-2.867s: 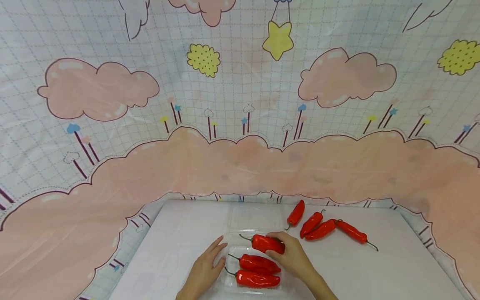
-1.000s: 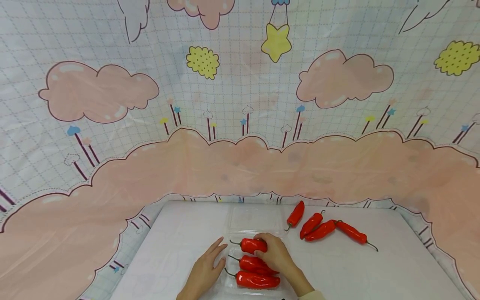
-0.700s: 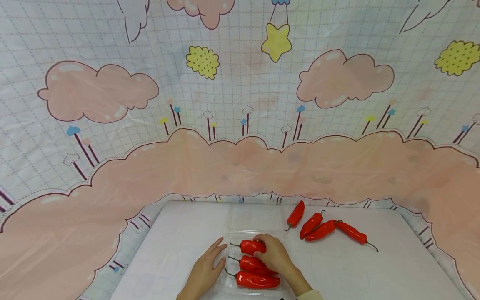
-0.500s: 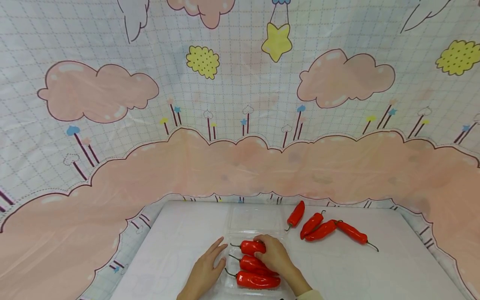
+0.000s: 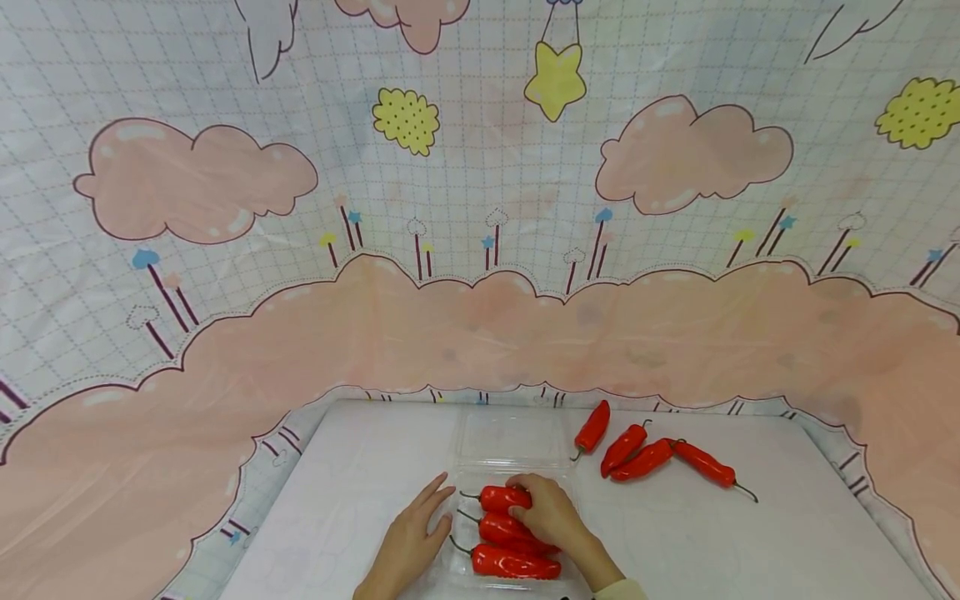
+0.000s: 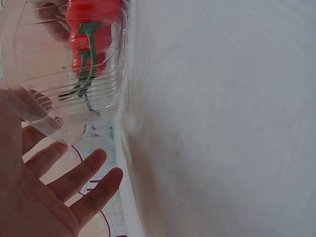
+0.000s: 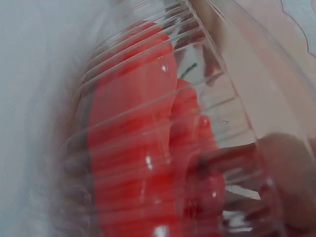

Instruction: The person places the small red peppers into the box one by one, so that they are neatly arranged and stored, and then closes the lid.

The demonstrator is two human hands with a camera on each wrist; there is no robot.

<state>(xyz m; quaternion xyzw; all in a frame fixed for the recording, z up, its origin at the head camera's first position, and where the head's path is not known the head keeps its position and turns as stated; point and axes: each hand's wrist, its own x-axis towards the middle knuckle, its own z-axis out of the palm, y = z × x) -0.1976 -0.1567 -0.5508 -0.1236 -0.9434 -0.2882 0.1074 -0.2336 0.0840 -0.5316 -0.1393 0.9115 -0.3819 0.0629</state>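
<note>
In the head view, a clear plastic clamshell box [image 5: 517, 585] lies with its lid [image 5: 512, 437] folded back. Two red peppers, the nearest [image 5: 516, 562] and the middle one [image 5: 504, 527], lie side by side in it, stems to the left. My right hand [image 5: 551, 510] grips a third red pepper [image 5: 501, 498] at the box's far side, covering its tip end. My left hand [image 5: 408, 537] rests at the left wall, fingers spread and holding nothing. Through the box wall [image 6: 29, 59], the left wrist view shows the green stems. The right wrist view shows the right hand's fingers [image 7: 286, 168] reaching in over the rim.
Several more red peppers lie on the white table [image 5: 712, 542] at the back right: one pepper [image 5: 592, 429] close by the lid, others bunched, and one pepper [image 5: 703, 462] farthest right. A patterned cloth [image 5: 480, 333] hangs behind the table.
My right hand has brought the third pepper leftward and down into the box, close behind the middle one. In the last half second it has shifted slightly nearer. My left hand stays put.
</note>
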